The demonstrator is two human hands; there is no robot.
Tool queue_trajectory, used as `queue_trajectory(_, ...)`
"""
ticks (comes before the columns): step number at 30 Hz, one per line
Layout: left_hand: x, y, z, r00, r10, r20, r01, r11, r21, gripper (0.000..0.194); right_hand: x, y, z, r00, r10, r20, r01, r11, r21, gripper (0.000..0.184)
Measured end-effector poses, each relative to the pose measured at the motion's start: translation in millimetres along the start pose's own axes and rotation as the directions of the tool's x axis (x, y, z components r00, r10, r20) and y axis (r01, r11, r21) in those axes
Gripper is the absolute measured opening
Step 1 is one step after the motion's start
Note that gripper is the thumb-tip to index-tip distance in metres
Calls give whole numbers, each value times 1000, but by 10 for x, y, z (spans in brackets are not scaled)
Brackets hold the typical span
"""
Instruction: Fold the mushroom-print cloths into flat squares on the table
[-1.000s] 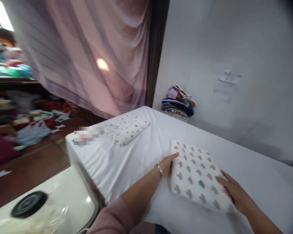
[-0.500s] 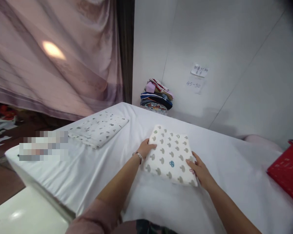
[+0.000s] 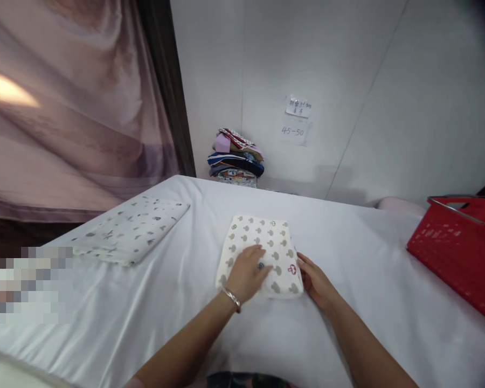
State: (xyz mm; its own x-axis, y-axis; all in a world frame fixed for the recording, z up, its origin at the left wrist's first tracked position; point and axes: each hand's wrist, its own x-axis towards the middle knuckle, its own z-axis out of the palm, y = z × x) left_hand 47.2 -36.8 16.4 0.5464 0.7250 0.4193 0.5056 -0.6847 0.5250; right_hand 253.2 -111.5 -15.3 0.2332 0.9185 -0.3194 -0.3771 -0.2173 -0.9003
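A folded white cloth [image 3: 262, 237] with grey mushroom prints and a few coloured ones lies flat on the white-covered table [image 3: 178, 312] in front of me. My left hand [image 3: 248, 272] rests on top of it, fingers spread and pointing right, a silver bracelet at the wrist. Against the cloth's right edge is my right hand [image 3: 315, 280], its fingers extended along the side, the fingertips partly tucked out of sight. Further left lies a second folded white cloth [image 3: 133, 231] with small dark prints, apart from both hands.
A red basket [image 3: 461, 258] with a metal handle stands at the right of the table. Beyond the far edge rises a stack of folded clothes [image 3: 236, 156] by the wall. A pink curtain [image 3: 73, 108] hangs at the left. Paper notes [image 3: 297, 118] are stuck on the wall.
My left hand has moved from the cloth's left edge onto its top. My right thumb has come off the top to the right edge. The view has turned right, showing more basket.
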Motion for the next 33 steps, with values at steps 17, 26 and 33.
queue_trajectory(17,-34,395,282,986,-115,123,143,958,-250,31,-58,-156,-124,936,152,318,-108,983,-151,49)
queue_trajectory(26,-205,364,415,969,219,114,-225,973,44,45,-15,-91,-92,955,127,268,-65,971,-229,37)
queue_trajectory(33,-251,402,440,969,213,125,-236,948,215,69,-29,-157,-86,924,127,362,-114,992,-57,30)
